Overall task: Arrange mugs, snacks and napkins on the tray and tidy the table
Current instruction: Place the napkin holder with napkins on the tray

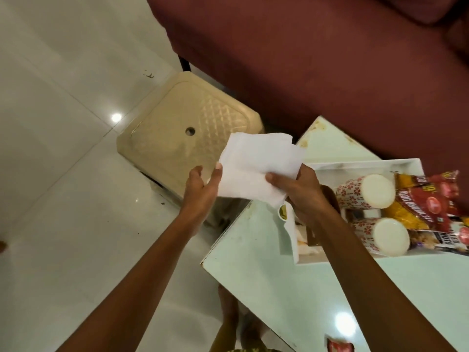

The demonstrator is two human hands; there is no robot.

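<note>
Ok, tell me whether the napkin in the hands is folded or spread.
Partly folded: the napkin shows overlapping layers and staggered edges, held between left hand and right hand.

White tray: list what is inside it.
The white tray holds two patterned mugs and snack packets. The right hand and forearm cover its near-left part, so anything there is hidden.

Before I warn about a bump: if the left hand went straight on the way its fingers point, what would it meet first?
Probably the beige plastic stool, beyond the napkin that the left hand holds; depth is unclear.
</note>
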